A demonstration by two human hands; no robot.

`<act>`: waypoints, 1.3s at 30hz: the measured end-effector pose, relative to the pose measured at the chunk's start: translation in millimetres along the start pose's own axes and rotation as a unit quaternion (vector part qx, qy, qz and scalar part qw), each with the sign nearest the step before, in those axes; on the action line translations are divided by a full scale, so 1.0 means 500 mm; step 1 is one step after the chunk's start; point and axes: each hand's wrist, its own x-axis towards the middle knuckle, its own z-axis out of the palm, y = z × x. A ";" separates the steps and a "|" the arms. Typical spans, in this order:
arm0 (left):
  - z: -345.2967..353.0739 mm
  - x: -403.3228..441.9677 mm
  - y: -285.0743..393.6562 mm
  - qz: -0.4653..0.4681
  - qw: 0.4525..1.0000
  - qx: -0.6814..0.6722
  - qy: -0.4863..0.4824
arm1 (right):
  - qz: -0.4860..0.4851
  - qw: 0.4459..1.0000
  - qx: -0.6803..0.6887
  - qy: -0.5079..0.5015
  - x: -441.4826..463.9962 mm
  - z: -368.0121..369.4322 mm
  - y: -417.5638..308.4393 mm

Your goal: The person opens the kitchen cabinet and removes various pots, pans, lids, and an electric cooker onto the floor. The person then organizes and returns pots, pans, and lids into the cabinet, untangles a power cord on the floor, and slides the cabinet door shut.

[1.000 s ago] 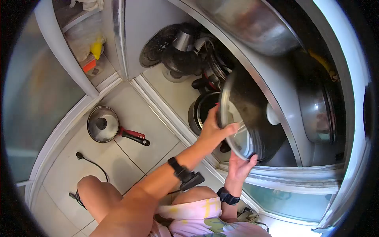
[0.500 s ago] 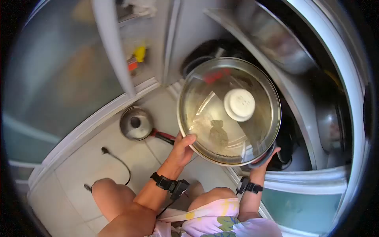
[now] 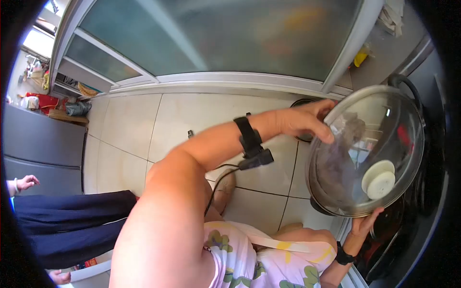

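Both my hands hold a wide metal pot with a glass lid (image 3: 336, 163), tilted at the right of the head view. The lid has a steel rim and a white knob (image 3: 382, 182). A black loop handle (image 3: 408, 86) sticks out at the pot's far side. My left hand (image 3: 307, 122) is closed on the near left edge, thumb over the lid's rim and fingers partly hidden. My right hand (image 3: 367, 223) grips the pot's lower edge, with most of its fingers out of sight underneath. Behind my left hand a small round pan (image 3: 301, 102) on the floor is mostly covered.
Dark cookware (image 3: 386, 223) sits in the open cabinet at right. Frosted sliding doors (image 3: 230, 38) run along the top. At left stand a grey fridge (image 3: 43, 144) and another person in dark trousers (image 3: 77, 216), both their hands showing. Pale floor tiles (image 3: 125, 125) lie between.
My view has swung left, bringing the fridge and the other person into sight. The lidded pot now sits farther right in view and more tilted, still in both hands.
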 end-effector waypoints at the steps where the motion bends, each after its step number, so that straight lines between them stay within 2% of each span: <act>1: -0.017 -0.023 0.008 -0.016 1.000 -0.016 0.014 | 0.019 0.999 -0.044 -0.025 -0.002 0.001 0.023; 2: -0.030 -0.048 0.021 -0.032 0.999 -0.033 0.027 | 0.038 0.994 -0.089 -0.049 -0.010 0.011 0.037; 3: -0.050 -0.081 0.034 -0.043 0.998 -0.028 0.035 | 0.067 0.979 -0.172 -0.085 -0.060 0.080 0.027; 4: -0.071 -0.124 0.037 -0.054 0.997 -0.023 0.043 | 0.070 0.979 -0.174 -0.083 -0.048 0.078 0.045; 6: -0.109 -0.228 0.029 -0.058 0.994 -0.033 0.083 | 0.204 0.909 -0.264 -0.248 -0.002 0.069 0.084; 8: -0.144 -0.335 0.031 -0.093 0.985 -0.056 0.135 | 0.254 0.836 -0.347 -0.342 -0.022 0.209 0.117; 10: -0.199 -0.417 -0.029 -0.103 0.970 -0.103 0.194 | 0.214 0.755 -0.425 -0.452 -0.038 0.306 0.163; 12: -0.235 -0.495 -0.061 -0.119 0.958 -0.121 0.230 | 0.203 0.713 -0.446 -0.500 -0.047 0.378 0.212; 13: -0.252 -0.525 -0.085 -0.120 0.953 -0.122 0.251 | 0.195 0.723 -0.447 -0.489 -0.046 0.408 0.233; 15: -0.272 -0.585 -0.119 -0.151 0.935 -0.136 0.290 | 0.312 0.678 -0.463 -0.478 -0.042 0.438 0.277; 16: -0.282 -0.612 -0.132 -0.178 0.924 -0.145 0.307 | 0.309 0.683 -0.464 -0.471 -0.032 0.432 0.307; 18: -0.301 -0.675 -0.177 -0.231 0.885 -0.169 0.366 | 0.413 0.653 -0.433 -0.463 -0.012 0.413 0.388; 19: -0.284 -0.683 -0.175 -0.236 0.870 -0.199 0.384 | 0.412 0.656 -0.433 -0.460 -0.006 0.406 0.419; 20: -0.294 -0.707 -0.199 -0.239 0.861 -0.232 0.384 | 0.452 0.648 -0.409 -0.456 -0.001 0.401 0.449; 24: -0.303 -0.705 -0.219 -0.249 0.828 -0.250 0.436 | 0.551 0.639 -0.334 -0.422 0.039 0.386 0.557; 26: -0.329 -0.702 -0.230 -0.247 0.815 -0.266 0.451 | 0.537 0.660 -0.289 -0.439 0.051 0.391 0.578; 28: -0.353 -0.684 -0.224 -0.227 0.839 -0.246 0.428 | 0.486 0.673 -0.338 -0.443 0.072 0.392 0.608; 30: -0.386 -0.683 -0.237 -0.232 0.847 -0.196 0.435 | 0.486 0.679 -0.335 -0.437 0.066 0.406 0.606; 32: -0.422 -0.696 -0.237 -0.326 0.847 -0.117 0.404 | 0.455 0.675 -0.349 -0.465 0.061 0.413 0.584; 33: -0.408 -0.675 -0.173 -0.450 0.801 0.016 0.396 | 0.404 0.638 -0.427 -0.498 0.067 0.420 0.581; 34: -0.392 -0.644 -0.107 -0.529 0.756 0.229 0.310 | 0.354 0.598 -0.503 -0.514 0.068 0.426 0.578; 35: -0.369 -0.596 -0.034 -0.555 0.709 0.402 0.167 | 0.283 0.611 -0.504 -0.541 0.067 0.440 0.566; 36: -0.412 -0.599 -0.056 -0.467 0.660 0.588 0.031 | 0.172 0.615 -0.525 -0.563 0.090 0.421 0.583; 37: -0.427 -0.578 -0.057 -0.384 0.632 0.673 -0.019 | 0.171 0.474 -0.660 -0.557 0.132 0.412 0.609; 38: -0.329 -0.458 0.030 -0.395 0.610 0.687 -0.016 | 0.148 0.423 -0.678 -0.582 0.118 0.461 0.525; 39: -0.259 -0.367 0.081 -0.360 0.686 0.631 0.028 | 0.176 0.539 -0.612 -0.552 0.108 0.457 0.453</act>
